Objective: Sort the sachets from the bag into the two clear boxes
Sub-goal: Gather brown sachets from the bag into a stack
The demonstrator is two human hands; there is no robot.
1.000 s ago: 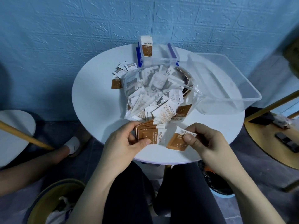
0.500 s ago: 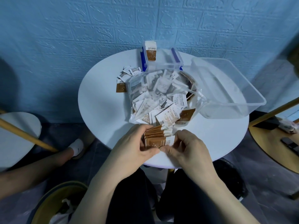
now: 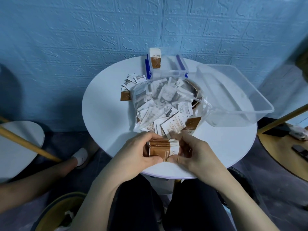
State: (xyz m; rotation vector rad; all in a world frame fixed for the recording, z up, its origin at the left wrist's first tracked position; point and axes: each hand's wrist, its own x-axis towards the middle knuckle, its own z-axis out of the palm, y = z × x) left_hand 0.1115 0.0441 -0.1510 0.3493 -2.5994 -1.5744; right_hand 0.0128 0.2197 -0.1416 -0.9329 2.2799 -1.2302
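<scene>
While I sit at the near edge of the round white table [image 3: 106, 114], my left hand [image 3: 138, 154] and my right hand [image 3: 191, 152] meet over a stack of brown sachets [image 3: 164, 148], which sits between them just above the tabletop. My left fingers curl round the stack's left side, with the thumb pressing on the near corner of the top sachet; my right fingers wrap its right end, and the thumb pinches the near edge beside my left thumb. Just beyond my hands lies the clear bag [image 3: 160, 104], slumped on the middle of the table and stuffed with white and brown sachets, several spilling from its near mouth towards my knuckles. To the far left of the bag, a few loose sachets [image 3: 129, 88] lie scattered on the table. At the far edge stands the small clear box [image 3: 166, 70] with blue clips, and one brown-and-white sachet [image 3: 155, 58] stands upright in its left end. On the right the large clear box [image 3: 233, 97] rests tilted, its near end overhanging the table rim; I cannot tell whether anything lies in it. Low on the left, beside the table, another person's leg and a white shoe [image 3: 81, 157] show on the floor.
</scene>
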